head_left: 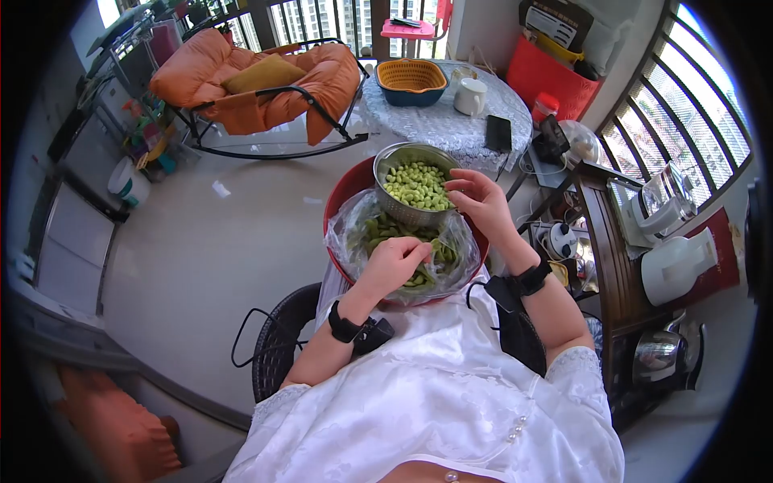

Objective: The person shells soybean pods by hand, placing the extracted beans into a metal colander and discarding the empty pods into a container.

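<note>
White blouse point(427, 386), cropped; pods point(419, 279) half-hidden

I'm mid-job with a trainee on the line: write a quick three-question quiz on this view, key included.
1. Multiple choice: which is nearest the rim of the colander?
A) the mug
B) the right hand
C) the phone

2. True or false: the mug stands on the table, beside the basket.

3. Fill the blank: the left hand is over the clear bag of green ____.

Key
1. B: its fingers are at the rim.
2. True.
3. Pods.
</note>
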Demonstrator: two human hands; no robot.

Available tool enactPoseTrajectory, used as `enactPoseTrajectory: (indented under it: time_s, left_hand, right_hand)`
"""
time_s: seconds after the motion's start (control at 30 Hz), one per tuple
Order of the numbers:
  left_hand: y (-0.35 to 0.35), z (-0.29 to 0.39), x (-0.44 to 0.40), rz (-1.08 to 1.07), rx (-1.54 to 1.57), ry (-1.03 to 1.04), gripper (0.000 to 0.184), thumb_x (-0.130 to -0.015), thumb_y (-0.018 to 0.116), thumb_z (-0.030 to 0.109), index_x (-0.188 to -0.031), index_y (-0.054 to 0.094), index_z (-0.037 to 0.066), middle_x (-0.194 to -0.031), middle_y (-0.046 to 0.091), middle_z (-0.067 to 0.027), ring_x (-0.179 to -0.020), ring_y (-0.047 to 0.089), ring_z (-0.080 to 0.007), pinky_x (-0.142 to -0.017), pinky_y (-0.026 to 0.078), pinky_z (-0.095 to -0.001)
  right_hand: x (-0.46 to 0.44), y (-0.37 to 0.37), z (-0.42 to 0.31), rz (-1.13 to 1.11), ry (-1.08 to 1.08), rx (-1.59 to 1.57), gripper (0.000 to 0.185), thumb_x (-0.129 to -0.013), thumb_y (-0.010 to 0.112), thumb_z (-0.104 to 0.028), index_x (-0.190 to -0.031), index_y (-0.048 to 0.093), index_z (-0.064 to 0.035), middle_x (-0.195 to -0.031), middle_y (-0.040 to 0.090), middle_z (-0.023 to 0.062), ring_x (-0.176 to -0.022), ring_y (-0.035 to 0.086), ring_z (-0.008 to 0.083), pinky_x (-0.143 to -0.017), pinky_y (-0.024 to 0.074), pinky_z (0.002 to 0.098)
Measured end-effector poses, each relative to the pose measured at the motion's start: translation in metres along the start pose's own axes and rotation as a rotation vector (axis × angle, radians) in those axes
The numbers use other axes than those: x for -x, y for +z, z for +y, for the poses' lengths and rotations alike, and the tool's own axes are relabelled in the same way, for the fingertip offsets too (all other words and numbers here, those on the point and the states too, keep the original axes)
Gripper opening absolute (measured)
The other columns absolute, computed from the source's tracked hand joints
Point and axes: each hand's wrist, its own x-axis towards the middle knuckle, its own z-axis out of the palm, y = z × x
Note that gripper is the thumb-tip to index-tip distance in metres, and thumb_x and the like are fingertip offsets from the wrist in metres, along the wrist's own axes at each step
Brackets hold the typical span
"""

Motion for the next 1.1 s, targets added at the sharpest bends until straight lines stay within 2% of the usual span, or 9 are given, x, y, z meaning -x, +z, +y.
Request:
enactPoseTrajectory:
  time_s: [0.17,0.27,0.33,0.4,0.47,0.53,0.7,0.93,1.1]
  left_hand:
    - [-0.001,-0.005,-0.001,0.012,0.007,0.033,0.027,-0.091,0.064,0.026,-0.090,0.072,0.001,-0.072,0.068,-0.0133,-0.064,0.063,-0.0199,-0.064,0.048,-0.0327]
    - [0.002,-0.008,-0.003,0.023,0.054,0.127,0.025,-0.090,0.066,0.025,-0.094,0.072,0.001,-0.075,0.068,-0.0136,-0.065,0.063,-0.0201,-0.063,0.048,-0.0326]
    - [-0.001,-0.004,-0.001,-0.052,0.012,0.109,0.022,-0.093,0.065,0.020,-0.099,0.071,-0.001,-0.080,0.070,-0.0053,-0.069,0.059,-0.0090,-0.064,0.047,-0.0273]
    - [0.001,-0.005,-0.001,-0.062,0.102,0.076,0.023,-0.091,0.066,0.021,-0.098,0.071,0.000,-0.078,0.069,-0.0085,-0.067,0.060,-0.0132,-0.063,0.048,-0.0294]
    - [-0.003,0.003,0.001,-0.074,0.189,0.039,0.023,-0.088,0.068,0.022,-0.098,0.071,0.001,-0.076,0.068,-0.0117,-0.065,0.062,-0.0174,-0.062,0.048,-0.0315]
    - [-0.014,0.013,0.004,0.039,-0.098,0.077,0.020,-0.090,0.067,0.019,-0.099,0.071,0.001,-0.079,0.070,-0.0073,-0.069,0.063,-0.0128,-0.064,0.048,-0.0279]
    - [-0.022,-0.017,0.007,-0.069,-0.643,0.035,0.017,-0.077,0.070,0.011,-0.094,0.073,0.009,-0.090,0.067,-0.0134,-0.089,0.064,-0.0339,-0.080,0.051,-0.0421]
    - [-0.012,-0.028,0.007,-0.033,-0.761,0.076,0.011,-0.076,0.069,0.010,-0.086,0.074,0.012,-0.091,0.063,-0.0125,-0.096,0.061,-0.0323,-0.082,0.051,-0.0421]
    - [-0.010,-0.029,0.008,-0.071,-0.803,0.087,0.011,-0.074,0.071,0.009,-0.084,0.073,0.012,-0.092,0.063,-0.0131,-0.095,0.060,-0.0330,-0.083,0.051,-0.0418]
  right_hand:
    - [0.034,0.000,-0.007,-0.135,-0.022,0.002,0.038,-0.087,0.072,-0.010,-0.122,0.062,-0.0030,-0.103,0.066,0.0024,-0.087,0.060,0.0063,-0.075,0.0489,0.0219]
    - [0.058,0.006,-0.022,-0.253,-0.127,0.310,0.033,-0.086,0.074,-0.012,-0.117,0.066,-0.0034,-0.105,0.066,0.0021,-0.088,0.059,0.0055,-0.074,0.0486,0.0216]
    - [0.063,0.005,-0.019,-0.364,-0.076,0.330,0.030,-0.086,0.075,-0.013,-0.113,0.068,-0.0037,-0.098,0.067,0.0007,-0.082,0.059,0.0047,-0.072,0.0486,0.0217]
    - [0.066,0.004,-0.020,-0.362,0.104,0.273,0.024,-0.087,0.074,-0.011,-0.109,0.069,-0.0020,-0.089,0.068,-0.0013,-0.075,0.059,0.0034,-0.068,0.0479,0.0207]
    - [0.065,-0.001,-0.013,-0.315,0.193,0.112,0.021,-0.088,0.073,-0.010,-0.106,0.068,-0.0002,-0.083,0.067,-0.0030,-0.072,0.059,0.0024,-0.065,0.0465,0.0187]
    - [0.062,-0.019,-0.008,-0.253,0.159,0.179,0.015,-0.088,0.070,-0.008,-0.100,0.069,0.0009,-0.081,0.066,-0.0022,-0.071,0.059,0.0020,-0.063,0.0472,0.0188]
    - [0.057,-0.070,0.015,0.091,0.058,0.380,0.017,-0.085,0.071,-0.012,-0.095,0.069,0.0023,-0.075,0.069,0.0028,-0.067,0.061,0.0060,-0.063,0.0489,0.0231]
    - [0.053,-0.119,0.080,0.228,0.179,0.842,0.022,-0.075,0.073,-0.021,-0.087,0.072,-0.0029,-0.075,0.070,0.0107,-0.067,0.067,0.0213,-0.065,0.0521,0.0330]
    - [0.052,-0.139,0.125,0.250,0.258,0.848,0.027,-0.075,0.072,-0.025,-0.094,0.072,-0.0060,-0.077,0.071,0.0094,-0.072,0.068,0.0240,-0.069,0.0532,0.0345]
